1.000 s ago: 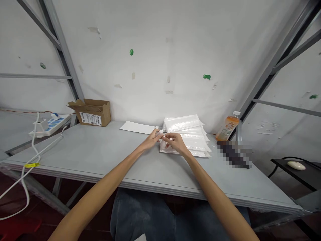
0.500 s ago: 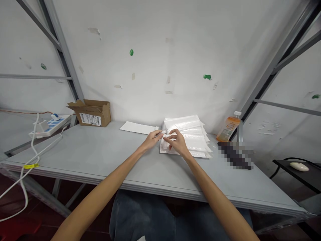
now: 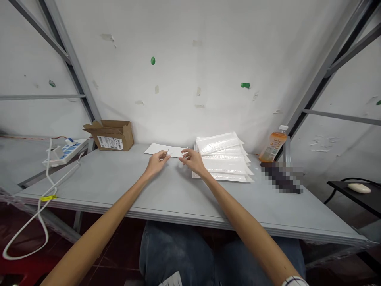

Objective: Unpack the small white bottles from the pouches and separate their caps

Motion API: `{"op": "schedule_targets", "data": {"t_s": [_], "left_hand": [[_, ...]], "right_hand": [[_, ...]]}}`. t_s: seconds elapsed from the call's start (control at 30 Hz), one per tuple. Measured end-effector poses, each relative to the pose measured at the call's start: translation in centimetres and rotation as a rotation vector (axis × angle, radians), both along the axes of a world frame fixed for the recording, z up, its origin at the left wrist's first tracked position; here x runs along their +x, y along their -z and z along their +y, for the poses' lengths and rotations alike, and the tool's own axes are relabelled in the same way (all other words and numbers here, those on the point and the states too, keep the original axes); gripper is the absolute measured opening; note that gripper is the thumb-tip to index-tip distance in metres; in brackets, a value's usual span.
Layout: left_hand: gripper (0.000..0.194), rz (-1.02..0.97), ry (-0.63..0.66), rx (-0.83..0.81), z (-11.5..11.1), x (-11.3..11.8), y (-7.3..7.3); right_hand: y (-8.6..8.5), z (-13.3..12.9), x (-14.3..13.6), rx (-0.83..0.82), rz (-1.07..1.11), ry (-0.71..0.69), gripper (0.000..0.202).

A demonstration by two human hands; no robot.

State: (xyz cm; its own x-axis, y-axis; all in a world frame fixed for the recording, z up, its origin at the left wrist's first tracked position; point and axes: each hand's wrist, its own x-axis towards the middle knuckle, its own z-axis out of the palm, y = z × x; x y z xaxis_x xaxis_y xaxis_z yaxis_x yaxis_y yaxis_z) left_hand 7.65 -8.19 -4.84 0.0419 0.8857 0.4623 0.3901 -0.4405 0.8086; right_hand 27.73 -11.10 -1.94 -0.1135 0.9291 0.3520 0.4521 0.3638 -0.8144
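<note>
My left hand (image 3: 156, 163) is closed in a pinch over the grey table, with a small white bit showing at its fingertips, too small to name. A short gap to the right, my right hand (image 3: 193, 159) has its fingers curled and pinched together near something pale and small that I cannot make out. Behind both hands lies a flat white card (image 3: 154, 148), partly covered by them. Close to the right hand is a fanned stack of white padded envelopes (image 3: 228, 163), glossy and overlapping.
An open cardboard box (image 3: 126, 137) stands back left, beside a power strip (image 3: 67, 153) with white cables (image 3: 44, 222). Back right are an orange drink bottle (image 3: 274, 145) and a blurred dark object (image 3: 281, 178). A white mouse (image 3: 359, 188) rests on a black shelf (image 3: 345, 194).
Both hands have moved left, off the envelopes, and now sit farther apart over the table by the white card. The view has shifted slightly.
</note>
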Motion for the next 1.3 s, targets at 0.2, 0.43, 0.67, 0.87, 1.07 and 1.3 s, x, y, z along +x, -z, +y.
{"op": "schedule_targets", "data": {"t_s": [0.2, 0.43, 0.67, 0.87, 1.07, 1.3], "left_hand": [[0.047, -0.01, -0.058, -0.076, 0.6, -2.0, 1.2], [0.036, 0.089, -0.083, -0.032, 0.9, -1.9, 1.5], [0.041, 0.19, -0.097, 0.024, 1.2, -2.3, 2.1], [0.065, 0.238, -0.103, -0.015, 0.9, -2.2, 1.9], [0.08, 0.239, -0.086, -0.077, 0.5, -2.2, 1.3], [0.09, 0.219, -0.049, -0.077, 0.1, -2.2, 1.2]], "right_hand": [[1.7, 2.0, -4.5, -0.028, -0.11, 0.058, 0.015], [2.7, 2.5, -4.7, 0.021, -0.066, 0.032, 0.029], [3.1, 3.2, -5.5, 0.004, -0.009, -0.008, 0.032], [3.5, 3.4, -5.8, -0.003, -0.034, -0.013, 0.035], [3.6, 3.3, -5.8, -0.01, -0.07, -0.02, 0.044], [2.7, 2.7, -5.2, -0.04, -0.112, -0.014, 0.061]]}}
